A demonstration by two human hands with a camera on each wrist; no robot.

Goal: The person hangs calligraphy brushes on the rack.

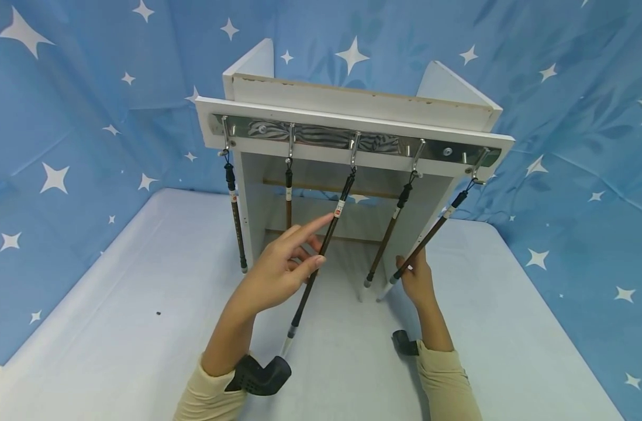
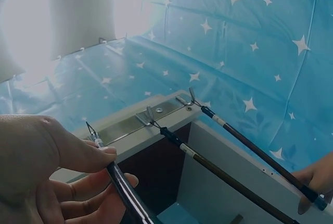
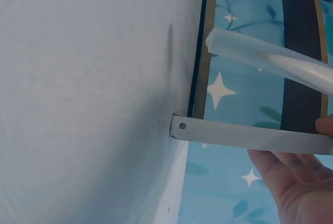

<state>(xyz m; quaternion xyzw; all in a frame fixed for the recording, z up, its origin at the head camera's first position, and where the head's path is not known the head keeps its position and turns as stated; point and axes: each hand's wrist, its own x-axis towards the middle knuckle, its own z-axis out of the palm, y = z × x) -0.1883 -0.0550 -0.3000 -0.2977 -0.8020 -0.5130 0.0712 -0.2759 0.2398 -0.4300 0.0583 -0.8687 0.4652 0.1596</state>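
Note:
My left hand (image 1: 279, 266) pinches the middle one of several hanging calligraphy brushes, a dark brown brush (image 1: 328, 234) with a white-and-red label. Its thumb lies on the near side of the handle, other fingers behind, and the index finger points up to the label. At the top, the brush's cord loop meets a metal hook (image 1: 355, 149); a clear sleeve covers its lower tip. Low on the right, my right hand (image 1: 418, 280) grips the side panel (image 3: 250, 134) of a white shelf unit (image 1: 363, 96), partly hidden behind the rightmost brush (image 1: 431, 234).
Along the unit's front runs a shiny hook rail (image 1: 321, 130). Other brushes hang from it: one far left (image 1: 237, 216), one behind my left hand (image 1: 289, 204), one right of centre (image 1: 388, 234). A white-covered table (image 1: 142, 275) lies below, with a blue starry curtain (image 1: 100, 105) behind.

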